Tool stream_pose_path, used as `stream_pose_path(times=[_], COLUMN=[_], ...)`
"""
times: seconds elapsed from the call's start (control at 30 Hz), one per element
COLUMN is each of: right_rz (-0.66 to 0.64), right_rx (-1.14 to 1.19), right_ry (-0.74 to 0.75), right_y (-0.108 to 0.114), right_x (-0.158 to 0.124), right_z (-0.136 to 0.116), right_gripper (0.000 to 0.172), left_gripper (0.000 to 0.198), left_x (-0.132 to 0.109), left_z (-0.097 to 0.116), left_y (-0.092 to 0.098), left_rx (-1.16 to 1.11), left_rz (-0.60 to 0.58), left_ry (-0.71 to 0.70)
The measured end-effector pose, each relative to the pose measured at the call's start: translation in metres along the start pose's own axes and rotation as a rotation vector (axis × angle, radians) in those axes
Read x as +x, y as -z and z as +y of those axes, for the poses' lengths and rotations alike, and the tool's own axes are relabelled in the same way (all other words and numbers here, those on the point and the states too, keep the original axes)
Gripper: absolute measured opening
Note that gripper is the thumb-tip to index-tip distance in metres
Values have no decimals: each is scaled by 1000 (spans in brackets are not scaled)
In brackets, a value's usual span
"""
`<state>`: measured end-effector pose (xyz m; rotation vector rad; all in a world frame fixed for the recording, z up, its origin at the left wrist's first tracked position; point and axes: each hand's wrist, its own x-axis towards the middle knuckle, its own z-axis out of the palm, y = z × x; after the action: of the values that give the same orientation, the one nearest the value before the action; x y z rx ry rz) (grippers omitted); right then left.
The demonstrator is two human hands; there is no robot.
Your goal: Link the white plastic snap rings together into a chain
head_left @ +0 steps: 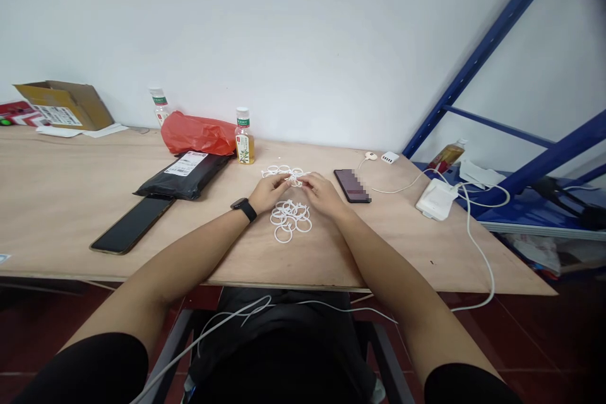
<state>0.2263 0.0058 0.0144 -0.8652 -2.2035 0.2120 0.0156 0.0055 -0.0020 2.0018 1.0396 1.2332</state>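
Between my two hands, over the middle of the wooden table, is a white plastic ring with small parts that are hard to make out. My left hand, with a black watch on the wrist, pinches it from one side. From the other side, the fingers of my right hand are closed on it too. Closer to me lies a loose pile of white rings, each with a small tab or eyelet. Just beyond my fingertips, more white rings lie in a row, partly hidden by the hands.
To the left are a large phone, a black parcel, a red plastic bag and a drink bottle. A dark phone lies right of my hands. Further right, a white charger trails cables over the table edge.
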Motion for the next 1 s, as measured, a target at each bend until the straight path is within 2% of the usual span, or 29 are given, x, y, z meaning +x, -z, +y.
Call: stream_pose_path(times=[0.1,0.2,0.4,0.53,0.63,0.77,0.9,1.0], right_rz=[-65,-118,-235,-258,-234,-122,-19,-1], right_rx=[-12,-49,-127,-124,-104,-58,-99,-177], right_ry=[80,122,16,12,4,-34,-182,-301], right_y=[-6,-8,-4,-3,-4,-3,0,2], right_x=[1,1,1,2,0,-3,-3,-2], right_z=[-5,-6,-11,-18,-21,-19,-9,2], right_gripper=[28,27,28,25,23,24,24,25], left_gripper=[50,41,30,29,28,29,29,30], left_x=[0,0,-1,-1,0,-1,-1,-1], left_z=[-3,-4,-2,-1,0,2,4,3], left_y=[-1,-2,-2,-2,-1,1,1,0], left_rx=[-54,-44,-42,-27,-6,25,40,54], left_rz=[76,96,83,97,112,110,102,98], left_ry=[9,5,27,48,39,33,26,26])
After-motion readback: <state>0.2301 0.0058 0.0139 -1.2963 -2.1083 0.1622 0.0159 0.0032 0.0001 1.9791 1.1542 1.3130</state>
